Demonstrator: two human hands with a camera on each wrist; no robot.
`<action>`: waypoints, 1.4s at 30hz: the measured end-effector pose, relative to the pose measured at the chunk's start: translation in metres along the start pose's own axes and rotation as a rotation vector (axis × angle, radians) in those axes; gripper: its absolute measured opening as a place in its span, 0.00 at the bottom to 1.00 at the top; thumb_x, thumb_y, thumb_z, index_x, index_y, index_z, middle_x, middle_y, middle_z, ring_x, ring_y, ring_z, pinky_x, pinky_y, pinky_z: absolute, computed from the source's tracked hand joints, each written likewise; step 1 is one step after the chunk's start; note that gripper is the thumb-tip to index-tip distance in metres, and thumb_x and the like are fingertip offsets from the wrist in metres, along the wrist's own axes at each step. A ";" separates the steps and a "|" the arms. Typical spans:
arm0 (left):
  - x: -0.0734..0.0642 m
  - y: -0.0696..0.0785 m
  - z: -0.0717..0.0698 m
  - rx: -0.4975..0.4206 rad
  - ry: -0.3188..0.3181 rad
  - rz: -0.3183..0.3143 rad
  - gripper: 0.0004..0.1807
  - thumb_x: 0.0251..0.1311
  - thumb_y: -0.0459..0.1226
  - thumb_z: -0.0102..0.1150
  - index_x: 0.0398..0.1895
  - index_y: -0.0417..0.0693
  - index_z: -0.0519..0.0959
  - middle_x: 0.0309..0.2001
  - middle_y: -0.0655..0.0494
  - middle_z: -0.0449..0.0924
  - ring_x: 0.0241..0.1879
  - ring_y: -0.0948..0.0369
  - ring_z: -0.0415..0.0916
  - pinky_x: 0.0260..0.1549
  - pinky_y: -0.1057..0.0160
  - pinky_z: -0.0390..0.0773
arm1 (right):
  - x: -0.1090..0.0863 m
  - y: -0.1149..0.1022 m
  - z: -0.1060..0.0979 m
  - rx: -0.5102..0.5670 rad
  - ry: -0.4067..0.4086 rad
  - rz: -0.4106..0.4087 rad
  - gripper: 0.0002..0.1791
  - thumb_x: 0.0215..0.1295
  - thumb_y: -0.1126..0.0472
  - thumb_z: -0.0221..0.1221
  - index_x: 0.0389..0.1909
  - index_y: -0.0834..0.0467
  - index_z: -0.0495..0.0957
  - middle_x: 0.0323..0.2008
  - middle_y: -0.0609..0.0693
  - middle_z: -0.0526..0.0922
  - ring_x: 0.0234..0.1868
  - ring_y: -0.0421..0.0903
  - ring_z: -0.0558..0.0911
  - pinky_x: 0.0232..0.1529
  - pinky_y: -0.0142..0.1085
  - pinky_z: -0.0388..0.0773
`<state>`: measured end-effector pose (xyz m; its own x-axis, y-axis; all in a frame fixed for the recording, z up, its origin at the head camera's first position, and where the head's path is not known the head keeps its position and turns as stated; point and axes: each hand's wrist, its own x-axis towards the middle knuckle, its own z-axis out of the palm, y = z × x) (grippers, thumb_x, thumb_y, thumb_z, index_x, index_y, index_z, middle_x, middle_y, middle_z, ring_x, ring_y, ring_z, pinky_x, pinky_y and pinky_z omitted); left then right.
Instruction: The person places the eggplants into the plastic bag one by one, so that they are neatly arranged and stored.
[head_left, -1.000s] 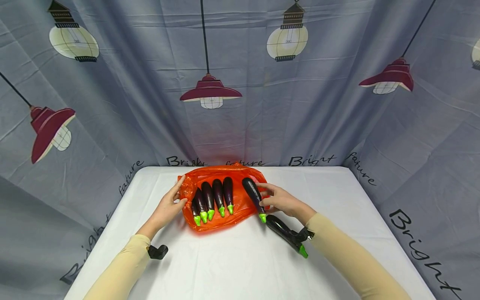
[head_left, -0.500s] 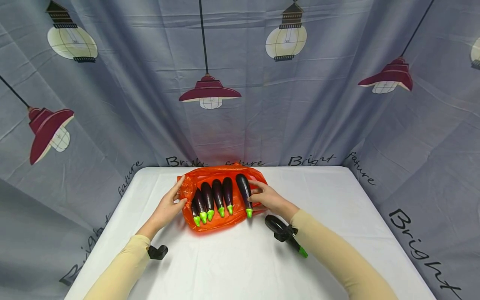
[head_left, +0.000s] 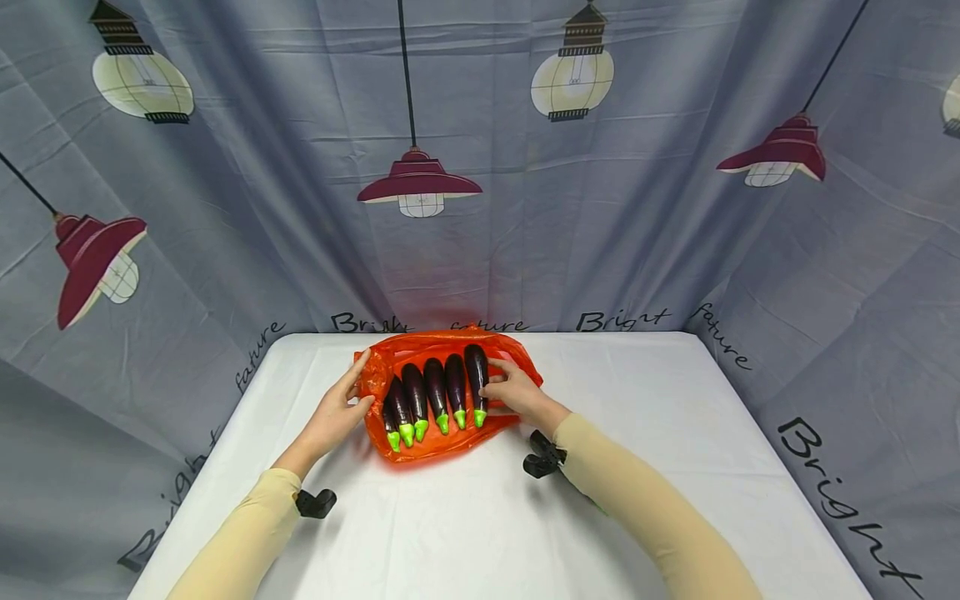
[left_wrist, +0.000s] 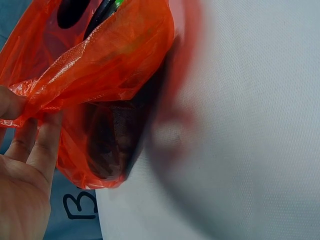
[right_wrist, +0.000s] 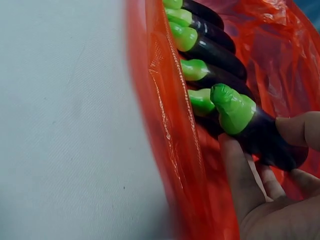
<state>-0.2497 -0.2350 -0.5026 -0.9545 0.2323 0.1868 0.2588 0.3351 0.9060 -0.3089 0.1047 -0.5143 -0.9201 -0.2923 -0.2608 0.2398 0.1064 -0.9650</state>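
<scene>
An orange-red plastic bag (head_left: 420, 345) lies spread with its mouth facing the person, several dark purple eggplants (head_left: 437, 387) side by side in it, green stems toward the front. My left hand (head_left: 333, 421) pinches the bag's left edge; in the left wrist view, thumb and fingers (left_wrist: 44, 147) close on the gathered plastic. At the row's right end my right hand (head_left: 525, 396) holds another eggplant (head_left: 476, 375) inside the bag. The right wrist view shows this eggplant (right_wrist: 264, 140) between thumb and fingers, above its neighbour.
A white-covered table (head_left: 450, 533) bears the bag near its back edge. Behind hangs a grey-blue curtain (head_left: 495, 250) printed with lamps. The right forearm (head_left: 637, 492) hides most of a further eggplant on the table.
My right hand has moved left with its eggplant, from the bag's right edge to beside the row. The right forearm now covers the eggplant on the table. The left hand stays put.
</scene>
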 end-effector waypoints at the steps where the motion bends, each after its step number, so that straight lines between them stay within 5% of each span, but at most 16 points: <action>1: 0.000 0.000 0.000 -0.002 -0.001 0.001 0.45 0.71 0.25 0.53 0.84 0.64 0.48 0.81 0.42 0.48 0.70 0.39 0.64 0.51 0.63 0.79 | 0.001 0.000 0.002 -0.005 0.009 0.001 0.43 0.63 0.70 0.62 0.79 0.54 0.58 0.56 0.63 0.76 0.45 0.52 0.84 0.51 0.57 0.81; 21: 0.001 0.000 0.000 -0.008 0.003 0.006 0.45 0.70 0.24 0.52 0.84 0.63 0.49 0.82 0.40 0.38 0.71 0.39 0.64 0.47 0.66 0.81 | 0.027 0.013 0.011 -0.028 0.115 0.022 0.41 0.65 0.71 0.63 0.78 0.58 0.58 0.49 0.61 0.77 0.39 0.52 0.79 0.44 0.49 0.85; 42: 0.005 -0.003 0.004 -0.009 -0.007 -0.002 0.44 0.71 0.24 0.52 0.84 0.59 0.48 0.79 0.38 0.51 0.68 0.39 0.67 0.47 0.65 0.81 | 0.032 0.013 0.014 -0.078 0.130 0.030 0.39 0.65 0.71 0.63 0.76 0.60 0.61 0.50 0.63 0.79 0.43 0.54 0.83 0.40 0.45 0.86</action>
<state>-0.2543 -0.2312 -0.5055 -0.9540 0.2380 0.1825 0.2557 0.3274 0.9096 -0.3303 0.0836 -0.5358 -0.9465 -0.1627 -0.2788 0.2477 0.1880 -0.9504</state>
